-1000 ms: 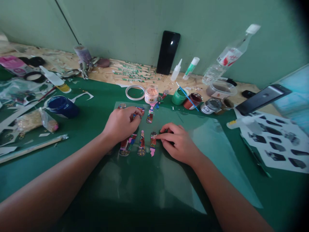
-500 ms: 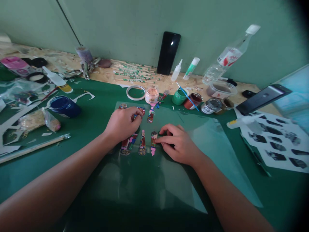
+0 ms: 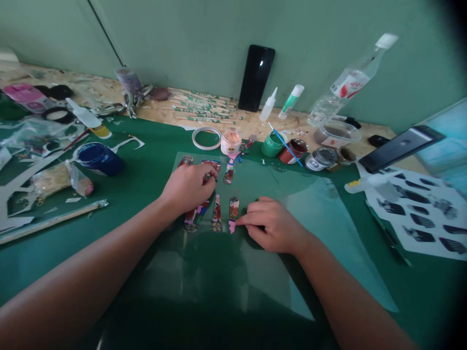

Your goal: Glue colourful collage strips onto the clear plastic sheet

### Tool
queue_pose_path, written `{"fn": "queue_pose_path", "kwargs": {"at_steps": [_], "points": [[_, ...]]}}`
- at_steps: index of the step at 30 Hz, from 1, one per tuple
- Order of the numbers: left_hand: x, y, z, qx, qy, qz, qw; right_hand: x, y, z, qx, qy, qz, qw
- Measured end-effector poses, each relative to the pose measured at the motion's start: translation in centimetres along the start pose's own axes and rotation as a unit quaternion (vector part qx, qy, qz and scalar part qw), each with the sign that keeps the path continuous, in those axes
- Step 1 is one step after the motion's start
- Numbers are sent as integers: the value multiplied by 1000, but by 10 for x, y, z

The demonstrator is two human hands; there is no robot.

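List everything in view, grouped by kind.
Clear sheet: one, colourless, centre
Patterned pieces: several, multicoloured, on sheet
Small jars: at least six, blue, peach, green, red, grey, brown, beyond and left of sheet
Ring: one, whitish, beside peach jar
Thin stick: one, blue, across jars
Wooden sticks: many, tan-green, by wall
Phone: one, black, against wall
Drink bottle: one, clear, back right
Printed sheet: one, white-black, right
Scraps: uncounted, mixed, left
Left hand: one, bare, over pieces
Right hand: one, bare, at one piece
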State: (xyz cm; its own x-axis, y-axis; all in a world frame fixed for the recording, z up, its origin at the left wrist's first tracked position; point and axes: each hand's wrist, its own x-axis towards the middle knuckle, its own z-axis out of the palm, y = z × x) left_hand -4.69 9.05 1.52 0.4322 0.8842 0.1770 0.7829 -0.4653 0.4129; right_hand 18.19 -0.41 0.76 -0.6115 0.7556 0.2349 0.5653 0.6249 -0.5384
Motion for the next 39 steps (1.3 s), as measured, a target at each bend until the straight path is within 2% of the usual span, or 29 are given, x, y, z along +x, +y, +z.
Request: {"fn": "queue_pose_path", "kwargs": {"at_steps": [5,10,15,26,30,39], "points": [[0,0,-1,-1,-5,-1,1000,0,-2,-1,42,8,-1,999],[0,0,-1,-3,-13,-3,1000,-1,-4,-1,10,-22,10,1000],[0,-1,0,-1,-13,2,1000,-2,-4,1,33,-7,0,999],[0,-1,0,-3,-8,5,1000,-3,-6,1,48,-24,-8,999],[0,-2,0,-5,-8,6,1000,-2,-7,0,19,-41,-21,999],[0,-3,0,-1,-8,9,1000,-1,-8,4,1,-30,-13,999]]}}
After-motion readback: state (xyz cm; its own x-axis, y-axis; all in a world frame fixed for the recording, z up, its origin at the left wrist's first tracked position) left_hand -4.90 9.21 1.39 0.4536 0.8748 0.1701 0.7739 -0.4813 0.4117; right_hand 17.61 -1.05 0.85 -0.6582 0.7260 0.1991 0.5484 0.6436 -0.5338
